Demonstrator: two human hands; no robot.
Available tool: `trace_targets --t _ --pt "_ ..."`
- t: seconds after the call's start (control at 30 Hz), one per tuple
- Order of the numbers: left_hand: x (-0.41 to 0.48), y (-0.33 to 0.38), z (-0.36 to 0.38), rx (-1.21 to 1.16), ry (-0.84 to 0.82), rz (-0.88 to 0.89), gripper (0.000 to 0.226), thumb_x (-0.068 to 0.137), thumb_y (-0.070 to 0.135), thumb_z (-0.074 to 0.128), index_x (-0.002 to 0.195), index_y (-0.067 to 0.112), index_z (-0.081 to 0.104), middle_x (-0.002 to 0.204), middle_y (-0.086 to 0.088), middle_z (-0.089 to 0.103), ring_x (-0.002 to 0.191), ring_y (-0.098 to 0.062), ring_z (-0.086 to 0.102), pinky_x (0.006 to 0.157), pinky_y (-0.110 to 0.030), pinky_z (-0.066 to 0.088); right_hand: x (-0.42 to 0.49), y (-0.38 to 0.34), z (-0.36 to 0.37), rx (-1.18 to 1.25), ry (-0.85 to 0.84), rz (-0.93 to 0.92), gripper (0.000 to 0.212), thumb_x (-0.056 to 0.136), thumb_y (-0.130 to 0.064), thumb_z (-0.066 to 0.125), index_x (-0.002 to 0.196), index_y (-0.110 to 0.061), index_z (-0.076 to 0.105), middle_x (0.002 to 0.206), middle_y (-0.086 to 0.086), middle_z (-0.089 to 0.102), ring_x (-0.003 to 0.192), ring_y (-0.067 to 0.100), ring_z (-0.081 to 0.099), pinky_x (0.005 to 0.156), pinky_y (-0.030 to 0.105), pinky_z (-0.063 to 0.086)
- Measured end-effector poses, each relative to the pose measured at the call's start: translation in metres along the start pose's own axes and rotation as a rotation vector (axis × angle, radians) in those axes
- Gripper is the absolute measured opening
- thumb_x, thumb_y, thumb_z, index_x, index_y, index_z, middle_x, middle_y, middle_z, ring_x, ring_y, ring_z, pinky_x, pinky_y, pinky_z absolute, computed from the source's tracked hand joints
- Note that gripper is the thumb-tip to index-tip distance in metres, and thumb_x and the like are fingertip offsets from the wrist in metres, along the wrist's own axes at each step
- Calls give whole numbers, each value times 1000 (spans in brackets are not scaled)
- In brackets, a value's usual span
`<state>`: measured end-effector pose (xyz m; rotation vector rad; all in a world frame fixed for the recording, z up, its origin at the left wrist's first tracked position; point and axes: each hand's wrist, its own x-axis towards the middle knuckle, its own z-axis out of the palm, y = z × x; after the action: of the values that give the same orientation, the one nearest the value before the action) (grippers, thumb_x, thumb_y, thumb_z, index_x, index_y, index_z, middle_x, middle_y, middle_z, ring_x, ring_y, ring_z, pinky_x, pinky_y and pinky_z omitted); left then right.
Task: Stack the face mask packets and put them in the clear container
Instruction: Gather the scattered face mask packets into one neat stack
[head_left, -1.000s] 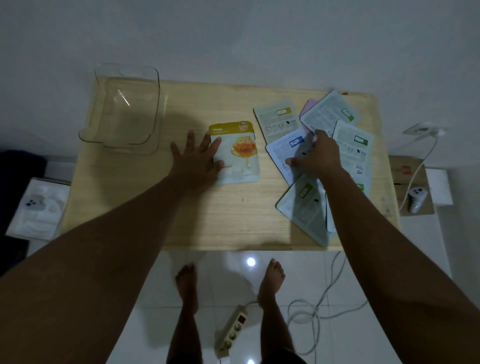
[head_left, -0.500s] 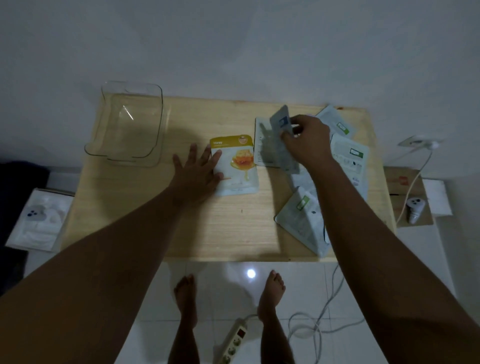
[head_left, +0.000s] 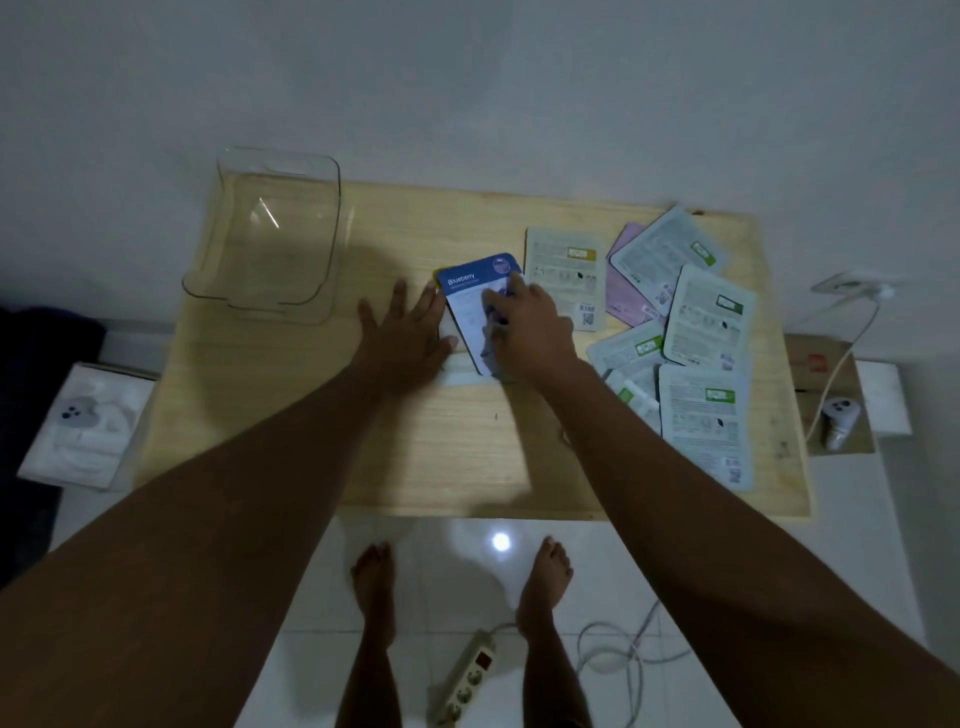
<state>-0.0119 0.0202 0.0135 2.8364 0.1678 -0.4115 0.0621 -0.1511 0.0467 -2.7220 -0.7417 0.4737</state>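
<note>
A blue "Blueberry" face mask packet (head_left: 470, 291) lies face up at the middle of the wooden table (head_left: 311, 415), on top of the yellow honey packet, of which only a yellow corner shows. My right hand (head_left: 524, 327) rests on the blue packet with fingers pressing it. My left hand (head_left: 402, 332) lies flat and spread beside the pile's left edge. Several more packets (head_left: 706, 317) lie face down, overlapping, on the table's right side. The clear container (head_left: 270, 239) stands empty at the back left.
A power strip (head_left: 462, 675) and white cables lie on the tiled floor by my bare feet. A white box (head_left: 85, 426) sits left of the table, a cardboard box with a small device (head_left: 839, 415) to the right. The wall is close behind.
My right hand has carried the blue packet from the right-hand pile, turned it face up and laid it on the yellow honey packet. My left hand stayed beside the pile.
</note>
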Motion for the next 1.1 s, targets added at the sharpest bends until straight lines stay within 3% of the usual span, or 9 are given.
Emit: trace_targets --t 0.1,0.3,0.43,0.53,0.63,0.8,0.93,1.0,1.1 --pt "-2 4 -3 -148 36 -28 62 102 40 24 155 18 0 164 2 5 150 -29 -7 111 -69 -3 -9 3 16 -76 -48 6 52 94 -34 50 143 -26 36 160 14 19 143 40 20 97 62 36" --pt "-3 4 0 -154 54 -25 63 100 48 24 154 30 -2 164 3 8 150 -32 -6 109 -70 -6 -12 -8 20 -56 36 27 55 88 -25 59 141 -27 46 159 12 25 132 41 31 96 53 42" --pt "0 3 4 -39 35 -13 71 96 58 30 154 29 2 164 -2 9 150 -34 -6 107 -73 -2 -12 1 13 90 189 10 49 86 -21 50 134 -24 55 146 10 45 122 38 45 91 52 47" --pt "1 1 4 -53 24 -15 71 96 55 32 154 31 1 164 0 8 150 -32 -8 108 -72 -1 -9 19 -4 165 332 228 45 88 -18 56 132 -18 54 141 13 48 126 36 44 98 50 46" --pt "0 0 2 -63 19 -9 70 95 54 30 154 30 1 164 1 9 150 -32 -7 108 -72 0 -2 41 -15 194 350 462 41 90 -37 62 124 -16 56 131 15 48 124 35 45 97 52 48" --pt "1 -1 4 -27 36 -4 74 89 57 22 154 29 3 164 0 12 150 -33 -3 108 -72 3 9 57 -23 408 323 578 68 73 -25 84 130 -14 50 136 18 41 127 36 41 103 44 42" --pt "2 -2 10 -36 53 -9 73 90 58 22 154 30 4 164 1 12 150 -32 -5 108 -71 -1 14 64 -31 604 340 616 99 61 -13 91 141 -8 33 138 15 50 128 29 48 101 34 45" --pt "2 -2 11 -30 58 -10 73 90 58 21 154 29 4 164 1 12 150 -32 -4 108 -71 -1 11 67 -29 759 389 583 94 66 -5 84 143 -5 31 134 13 59 122 26 58 98 33 50" --pt "1 -1 10 -20 53 -12 73 90 57 22 154 29 3 163 1 13 150 -33 -3 108 -72 1 5 64 -31 812 485 490 63 73 -9 71 133 -4 54 120 10 69 105 22 68 91 39 58"
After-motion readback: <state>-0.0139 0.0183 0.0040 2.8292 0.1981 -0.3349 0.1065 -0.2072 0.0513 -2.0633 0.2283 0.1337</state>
